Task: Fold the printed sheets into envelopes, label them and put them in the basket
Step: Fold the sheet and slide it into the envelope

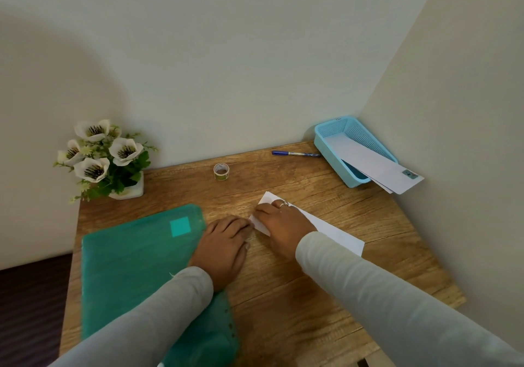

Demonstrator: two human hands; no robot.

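White folded paper sheet point(334, 230) beside green plastic folder point(136, 253): flat right hand point(283, 225) presses it, flat left hand point(224, 245) touches its end; crease probably best smoothed firmly, edges aligned.

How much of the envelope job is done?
Done: a labelled envelope lies in the blue basket. Now: the left hand and right hand press on a white sheet on the table. Left: finish folding, label it, perhaps with the small roll and pen, then basket it.
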